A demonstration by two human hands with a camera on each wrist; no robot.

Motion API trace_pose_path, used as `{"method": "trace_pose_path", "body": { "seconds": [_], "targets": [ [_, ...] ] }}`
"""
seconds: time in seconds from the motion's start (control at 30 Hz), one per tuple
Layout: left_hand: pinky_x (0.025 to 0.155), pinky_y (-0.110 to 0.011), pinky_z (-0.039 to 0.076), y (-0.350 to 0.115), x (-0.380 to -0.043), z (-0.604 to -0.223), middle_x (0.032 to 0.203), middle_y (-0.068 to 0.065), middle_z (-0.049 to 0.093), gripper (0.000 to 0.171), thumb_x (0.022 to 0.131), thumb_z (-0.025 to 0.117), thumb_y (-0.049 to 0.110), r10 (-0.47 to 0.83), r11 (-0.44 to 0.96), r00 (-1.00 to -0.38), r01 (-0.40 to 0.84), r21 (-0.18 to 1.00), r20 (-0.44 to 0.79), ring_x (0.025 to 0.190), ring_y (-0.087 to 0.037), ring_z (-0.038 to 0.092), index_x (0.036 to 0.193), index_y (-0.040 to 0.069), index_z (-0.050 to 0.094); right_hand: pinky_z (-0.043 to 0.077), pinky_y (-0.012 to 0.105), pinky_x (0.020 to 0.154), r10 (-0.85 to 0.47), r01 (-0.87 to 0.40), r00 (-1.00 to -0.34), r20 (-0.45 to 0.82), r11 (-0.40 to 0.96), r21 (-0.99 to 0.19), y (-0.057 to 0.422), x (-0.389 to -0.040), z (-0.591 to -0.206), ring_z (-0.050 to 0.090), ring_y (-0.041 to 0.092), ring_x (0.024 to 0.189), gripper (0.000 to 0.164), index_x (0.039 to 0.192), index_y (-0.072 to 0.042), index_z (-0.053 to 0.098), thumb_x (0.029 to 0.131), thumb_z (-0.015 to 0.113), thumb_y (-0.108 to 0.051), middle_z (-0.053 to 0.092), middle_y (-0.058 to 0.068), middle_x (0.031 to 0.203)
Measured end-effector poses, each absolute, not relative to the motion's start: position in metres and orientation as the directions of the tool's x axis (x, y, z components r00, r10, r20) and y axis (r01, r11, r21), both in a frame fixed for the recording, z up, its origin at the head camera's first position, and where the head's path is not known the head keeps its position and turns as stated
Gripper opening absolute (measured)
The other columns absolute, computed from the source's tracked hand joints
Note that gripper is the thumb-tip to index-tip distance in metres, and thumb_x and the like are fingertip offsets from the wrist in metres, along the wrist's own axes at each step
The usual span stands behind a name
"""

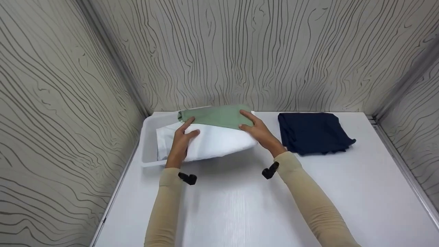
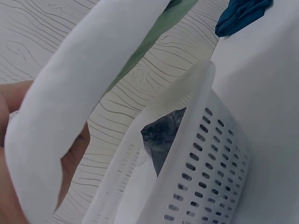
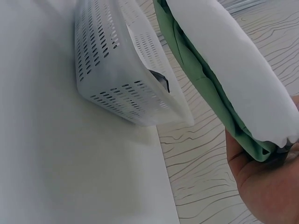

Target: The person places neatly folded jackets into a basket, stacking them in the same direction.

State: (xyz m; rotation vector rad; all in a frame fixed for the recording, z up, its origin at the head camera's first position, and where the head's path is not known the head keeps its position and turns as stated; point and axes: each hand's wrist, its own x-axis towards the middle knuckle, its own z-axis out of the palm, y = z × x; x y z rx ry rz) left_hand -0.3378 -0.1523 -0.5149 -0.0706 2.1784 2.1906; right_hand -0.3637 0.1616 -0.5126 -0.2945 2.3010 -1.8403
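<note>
L hand (image 1: 179, 141) + R hand (image 1: 261, 132), part-closed, grip green cloth (image 1: 216, 116) & white cloth (image 1: 221, 142) over far-left basket (image 1: 146, 142); prob. carry step, next needs level hands.

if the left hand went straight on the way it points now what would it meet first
The green cloth, right at the index finger of the left hand. Past that, the patterned wall looks next in line, though depth is hard to judge here.

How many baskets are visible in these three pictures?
1: the white basket on the left of the table, partly hidden by the white cloth. All three views show it.
</note>
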Motion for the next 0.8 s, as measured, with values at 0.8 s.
{"method": "trace_pose_path", "body": {
  "seconds": [0.8],
  "targets": [
    [0.134,-0.050,0.021,-0.196,-0.340,-0.516,0.179,-0.002,0.020,0.067,0.099,0.071,0.011,-0.039,-0.046,-0.992,-0.115,0.992,-0.116,0.167,-0.026,0.011,0.162,0.019,0.049,0.015,0.056,0.134,-0.318,-0.063,-0.948,-0.018,0.245,-0.967,0.118,-0.378,-0.511,0.013,0.030,0.167,0.068,0.167,-0.024,0.038,0.105,0.065,-0.023,0.023,0.005,0.178]
  ]
}}
